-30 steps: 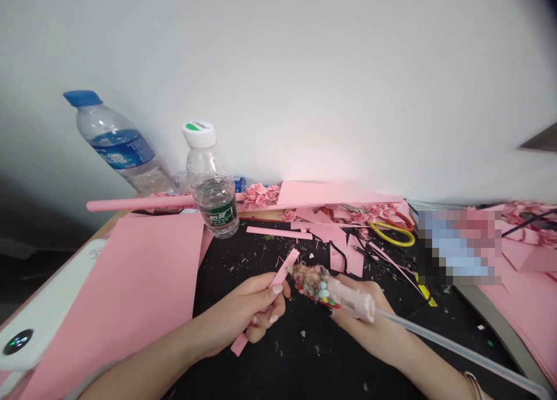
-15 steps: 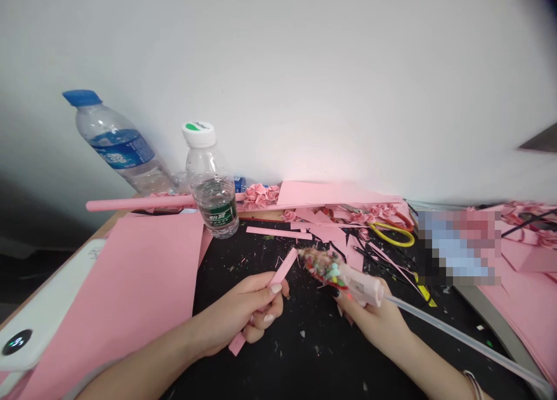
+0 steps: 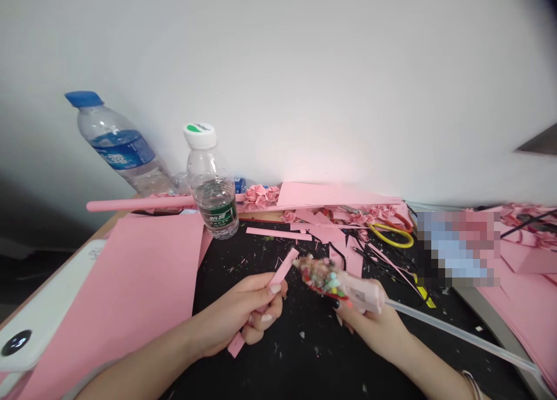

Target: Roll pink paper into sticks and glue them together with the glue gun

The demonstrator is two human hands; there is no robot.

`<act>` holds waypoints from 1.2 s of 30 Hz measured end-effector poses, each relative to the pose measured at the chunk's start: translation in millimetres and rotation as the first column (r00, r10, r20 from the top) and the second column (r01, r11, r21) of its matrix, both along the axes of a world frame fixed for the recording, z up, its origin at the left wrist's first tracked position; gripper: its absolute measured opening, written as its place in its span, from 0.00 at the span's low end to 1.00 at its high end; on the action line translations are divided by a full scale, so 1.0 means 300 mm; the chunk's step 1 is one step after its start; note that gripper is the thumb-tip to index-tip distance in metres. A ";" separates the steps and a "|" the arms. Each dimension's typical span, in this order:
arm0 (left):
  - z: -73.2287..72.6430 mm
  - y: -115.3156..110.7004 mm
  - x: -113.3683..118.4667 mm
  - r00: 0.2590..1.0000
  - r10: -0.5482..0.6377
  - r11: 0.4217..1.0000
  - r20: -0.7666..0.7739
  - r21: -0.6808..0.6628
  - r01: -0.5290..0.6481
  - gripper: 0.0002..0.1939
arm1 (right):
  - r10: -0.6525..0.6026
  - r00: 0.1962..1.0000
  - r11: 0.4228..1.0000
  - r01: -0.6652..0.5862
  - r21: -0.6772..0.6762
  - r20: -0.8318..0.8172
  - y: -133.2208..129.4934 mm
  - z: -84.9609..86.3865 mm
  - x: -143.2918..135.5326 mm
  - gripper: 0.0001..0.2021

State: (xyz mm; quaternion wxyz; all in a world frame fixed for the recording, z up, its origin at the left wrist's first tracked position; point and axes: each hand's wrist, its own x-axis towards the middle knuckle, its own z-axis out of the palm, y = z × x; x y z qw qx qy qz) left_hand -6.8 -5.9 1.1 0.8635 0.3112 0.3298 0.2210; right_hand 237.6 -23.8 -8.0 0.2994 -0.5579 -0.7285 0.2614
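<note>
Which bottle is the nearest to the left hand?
The white-capped bottle with the green label. The blue-capped bottle, with a blue label, is farther left, away from the left hand.

Blue-cap btl [image 3: 124, 147] L of white-cap btl [image 3: 213, 185], both nr wall [image 3: 304, 80]

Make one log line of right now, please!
left hand: grips pink strip | right hand: holds decorated glue gun, tip near strip's upper end | white-capped bottle: upright

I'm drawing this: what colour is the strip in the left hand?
The strip is pink; the head view shows it best.
</note>
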 end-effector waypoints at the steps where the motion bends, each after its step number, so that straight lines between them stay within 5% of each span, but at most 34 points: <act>1: -0.001 0.001 0.000 1.000 -0.001 1.000 0.001 0.000 0.001 0.09 | 0.016 1.000 1.000 -0.016 0.012 0.002 0.000 0.002 -0.001 0.12; 7: -0.004 0.004 0.000 1.000 0.004 1.000 -0.021 0.005 -0.004 0.09 | -0.017 1.000 0.994 0.015 -0.104 -0.015 0.009 0.013 -0.006 0.17; 12: -0.012 0.002 0.001 0.999 -0.021 0.998 -0.034 0.061 0.023 0.10 | 0.049 0.998 0.998 -0.050 -0.049 -0.025 0.008 0.011 -0.009 0.12; 17: -0.020 -0.001 0.001 0.996 -0.039 0.993 -0.078 0.106 0.047 0.11 | -0.061 0.994 0.985 0.045 -0.164 -0.090 0.014 -0.008 0.004 0.18; 21: -0.019 -0.003 0.003 0.994 -0.057 0.989 -0.095 0.130 0.069 0.12 | 0.052 0.994 0.984 -0.068 -0.163 -0.097 0.017 -0.014 0.008 0.14; 26: -0.020 -0.005 0.004 0.986 -0.062 0.983 -0.157 0.159 0.088 0.12 | -0.042 0.991 0.978 0.014 -0.210 -0.128 0.022 -0.013 0.012 0.18; 31: -0.022 -0.004 0.006 0.988 -0.051 0.982 -0.147 0.172 0.076 0.11 | 0.077 0.990 0.969 -0.102 -0.226 -0.115 0.019 -0.007 0.009 0.13; 36: -0.019 -0.005 0.007 0.981 -0.051 0.979 -0.185 0.184 0.086 0.13 | -0.018 0.988 0.973 -0.018 -0.229 -0.155 0.022 -0.008 0.015 0.19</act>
